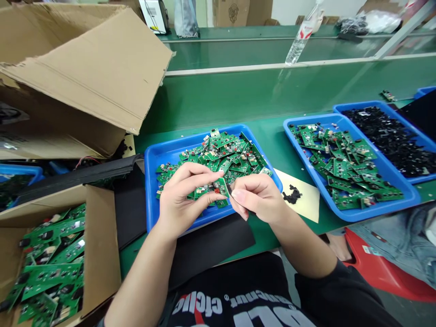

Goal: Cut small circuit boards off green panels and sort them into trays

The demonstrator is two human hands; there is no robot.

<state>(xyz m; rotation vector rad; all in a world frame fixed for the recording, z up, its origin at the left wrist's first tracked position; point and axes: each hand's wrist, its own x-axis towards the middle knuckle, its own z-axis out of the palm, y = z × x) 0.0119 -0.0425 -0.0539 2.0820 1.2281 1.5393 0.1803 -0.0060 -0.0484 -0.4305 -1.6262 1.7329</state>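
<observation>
My left hand (185,197) pinches a small green circuit board (223,187) between thumb and fingers, above the near part of a blue tray (150,181). That tray holds a heap of similar green boards (226,152). At the board's right edge, my right hand (257,195) is closed in a pinch on a small black piece (229,190), mostly hidden by the fingertips. Just right of my right hand, a cream sheet (308,202) bears a little pile of black pieces (292,194).
A second blue tray (413,195) of boards lies right, beyond it a tray of black parts (391,136). At left are an open carton (102,240) of boards and a big cardboard box (109,63). A bottle (301,38) stands behind; a person in jeans sits right.
</observation>
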